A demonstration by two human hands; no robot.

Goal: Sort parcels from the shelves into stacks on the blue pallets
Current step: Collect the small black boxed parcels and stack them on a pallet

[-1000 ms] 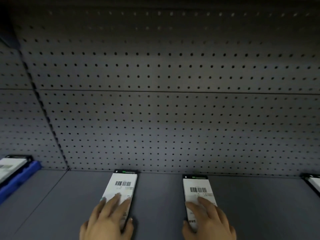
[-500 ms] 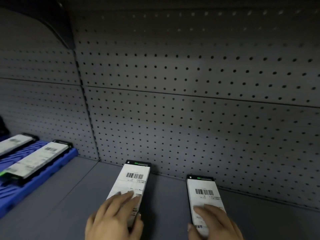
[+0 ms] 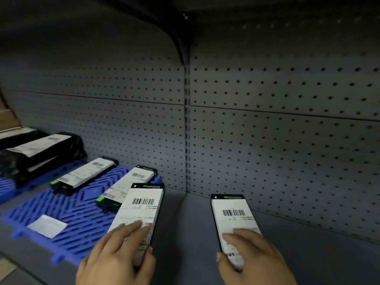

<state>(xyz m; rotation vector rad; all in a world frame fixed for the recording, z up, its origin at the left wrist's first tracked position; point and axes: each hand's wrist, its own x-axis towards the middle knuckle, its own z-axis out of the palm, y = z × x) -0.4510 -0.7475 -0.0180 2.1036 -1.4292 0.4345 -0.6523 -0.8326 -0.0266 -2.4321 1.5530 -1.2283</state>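
My left hand [image 3: 117, 258] grips a long flat parcel [image 3: 141, 206] with a white barcode label, held over the right edge of a blue pallet [image 3: 67, 210]. My right hand [image 3: 253, 260] grips a second, like parcel [image 3: 232, 212] above the grey shelf floor. Both parcels are lifted and point away from me. Two more flat parcels [image 3: 86, 174] [image 3: 127, 185] lie side by side on the blue pallet. A small white label sheet [image 3: 47, 225] lies on the pallet's near part.
Bulky black-wrapped parcels [image 3: 39, 150] sit stacked on a further blue pallet [image 3: 6, 188] at the left. A grey pegboard wall [image 3: 277, 140] closes the back, with an upright post [image 3: 186, 128] in the middle. The shelf floor [image 3: 308, 264] runs right.
The view has swung left, so the blue pallets and their parcels have come into sight. Both hands have carried their parcels leftward, and the left parcel now hangs over the pallet's edge.
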